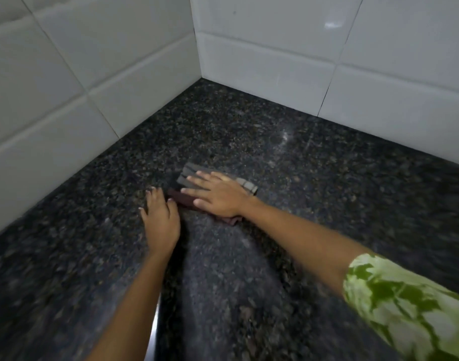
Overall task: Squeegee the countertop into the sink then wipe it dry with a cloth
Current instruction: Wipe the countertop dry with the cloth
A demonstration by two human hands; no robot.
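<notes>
Where two white tiled walls [275, 43] meet in a corner, the dark speckled granite countertop [249, 256] fills the view. The right hand [218, 196] lies flat, fingers spread, pressing a folded cloth [189, 173] onto the stone near the corner; the cloth is grey with dark stripes and a maroon edge. The left hand [160, 220] rests palm-down on the countertop just beside the cloth, fingers extended and holding nothing. A green patterned sleeve [405, 303] covers the right upper arm.
</notes>
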